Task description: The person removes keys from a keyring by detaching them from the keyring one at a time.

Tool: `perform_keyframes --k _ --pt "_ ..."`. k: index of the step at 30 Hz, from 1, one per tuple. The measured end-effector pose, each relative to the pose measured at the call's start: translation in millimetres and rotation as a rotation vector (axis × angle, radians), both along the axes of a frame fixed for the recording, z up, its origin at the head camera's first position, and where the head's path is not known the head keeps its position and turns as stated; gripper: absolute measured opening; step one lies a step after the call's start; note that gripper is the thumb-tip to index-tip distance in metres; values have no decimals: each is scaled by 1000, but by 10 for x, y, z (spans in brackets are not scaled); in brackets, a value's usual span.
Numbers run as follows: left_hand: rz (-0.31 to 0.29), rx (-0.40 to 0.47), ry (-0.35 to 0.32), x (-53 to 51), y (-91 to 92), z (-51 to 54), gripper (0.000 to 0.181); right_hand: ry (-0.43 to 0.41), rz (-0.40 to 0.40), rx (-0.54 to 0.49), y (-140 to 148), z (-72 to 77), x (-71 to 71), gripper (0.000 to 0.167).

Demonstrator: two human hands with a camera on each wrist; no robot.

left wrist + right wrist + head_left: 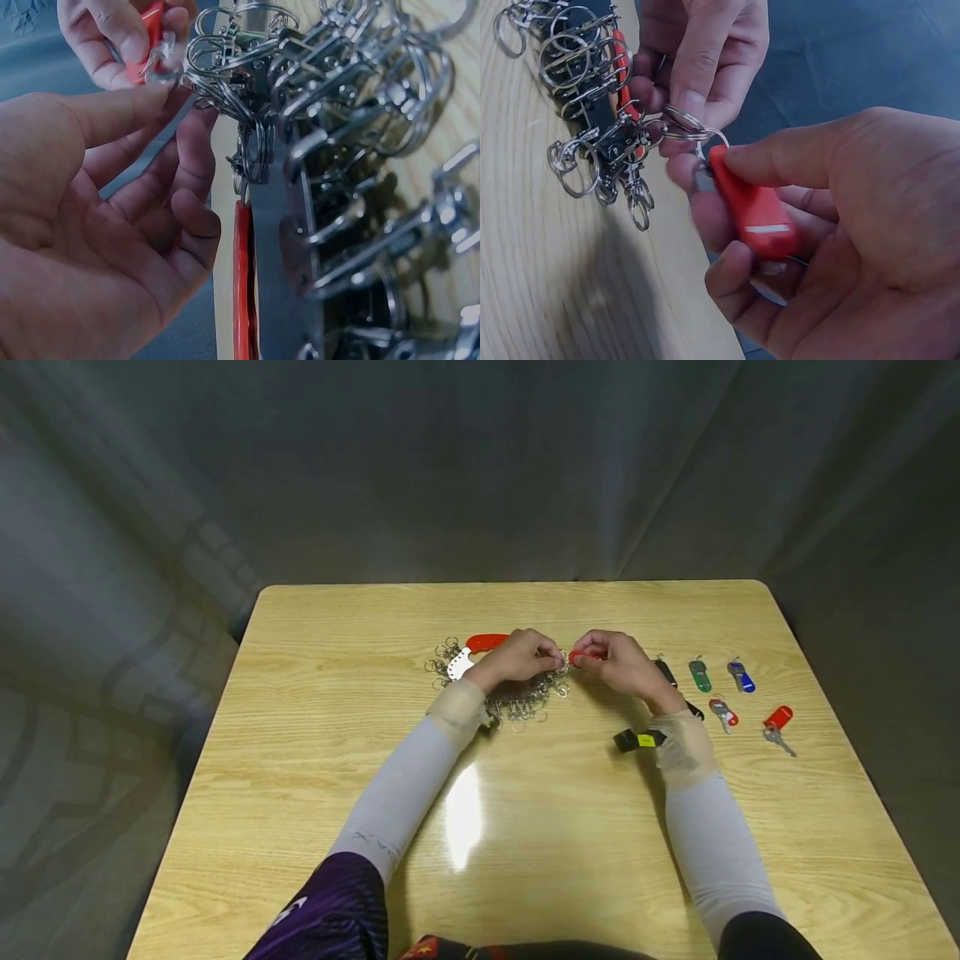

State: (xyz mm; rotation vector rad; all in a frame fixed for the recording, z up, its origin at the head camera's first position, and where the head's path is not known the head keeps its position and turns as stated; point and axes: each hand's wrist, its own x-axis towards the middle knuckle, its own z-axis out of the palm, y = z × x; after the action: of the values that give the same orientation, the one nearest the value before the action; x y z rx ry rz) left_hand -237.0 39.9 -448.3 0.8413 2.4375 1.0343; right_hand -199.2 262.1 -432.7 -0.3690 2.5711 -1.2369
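Observation:
My right hand (621,665) pinches a red key tag (751,201) between thumb and fingers. A thin ring at the tag's narrow end meets a metal split ring (682,127). The left hand (523,657) pinches that split ring with its thumb and a fingertip. Beneath and beside the left hand is a key holder with a red handle (485,643), a white plate (459,665) and many metal clips with rings (405,97). A bit of grey metal shows behind the tag in the right wrist view, mostly hidden by fingers.
On the table's right lie keys with a green tag (700,675), a blue tag (742,677), a red-and-white tag (723,713) and a red tag (778,718). Black tags (664,672) lie near the right wrist. A black strap piece with a yellow label (647,740) is beside the right forearm.

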Motion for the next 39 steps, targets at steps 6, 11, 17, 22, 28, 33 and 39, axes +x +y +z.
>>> perform_keyframes --k 6,11,17,22,28,33,39 --pt "-3 1 -3 18 -3 9 16 47 20 52 0 1 2 18" --pt "-40 10 -66 42 20 53 19 69 11 62 -12 25 14 13" --pt "-86 -22 -86 52 63 82 26 49 -12 44 -34 40 31 17" --pt "-81 -36 -43 61 68 77 15 26 -22 44 -41 60 49 18" --pt "-53 -46 -8 63 30 97 20 -8 -16 42 -23 68 39 19" --pt "-9 -35 -4 66 35 97 21 -22 -19 14 -30 50 37 19" --pt "52 5 -3 83 57 109 20 -72 -28 -57 -38 33 36 20"
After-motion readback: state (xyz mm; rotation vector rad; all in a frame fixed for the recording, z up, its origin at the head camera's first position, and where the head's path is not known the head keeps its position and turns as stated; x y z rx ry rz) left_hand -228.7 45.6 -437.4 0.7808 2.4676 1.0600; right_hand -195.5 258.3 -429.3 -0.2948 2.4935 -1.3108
